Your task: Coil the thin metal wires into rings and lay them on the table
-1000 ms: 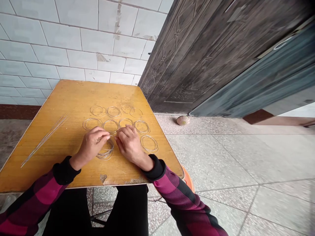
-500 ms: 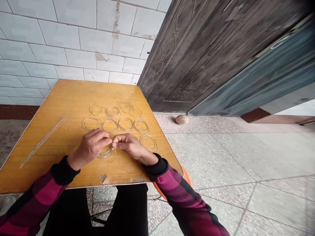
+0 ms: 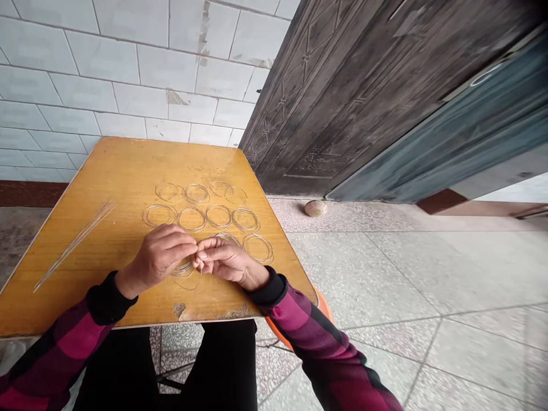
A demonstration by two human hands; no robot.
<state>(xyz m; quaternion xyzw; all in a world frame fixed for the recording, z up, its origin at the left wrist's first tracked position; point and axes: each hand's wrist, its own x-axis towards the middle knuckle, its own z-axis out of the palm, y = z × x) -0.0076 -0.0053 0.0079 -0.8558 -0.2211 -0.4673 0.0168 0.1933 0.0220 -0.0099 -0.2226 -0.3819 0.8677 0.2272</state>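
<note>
Over the near part of the table, my left hand (image 3: pixel 161 255) and my right hand (image 3: pixel 223 258) meet with fingertips pinched together. Both pinch a thin wire coil (image 3: pixel 185 268), whose loops show below the fingers; its upper part is hidden behind my hands. A loose end curves down toward the table. Just beyond my hands lie several wire rings in rows, among them one ring (image 3: pixel 192 220) and another (image 3: pixel 218 217). One more wire ring (image 3: pixel 258 249) lies to the right of my right hand, and another is partly covered by it.
A bundle of straight wires (image 3: pixel 75 245) lies on the left of the wooden table (image 3: pixel 128 165). White tiled wall (image 3: pixel 166 68) stands behind, with a dark carved door (image 3: pixel 325 114) to the right. An orange stool (image 3: pixel 323 305) shows beside the table's right edge. A round object (image 3: pixel 315 208) rests on the floor.
My right hand has turned slightly, its fingers more spread below the pinch. A loose wire end now hangs lower beneath my hands. The left hand has barely moved.
</note>
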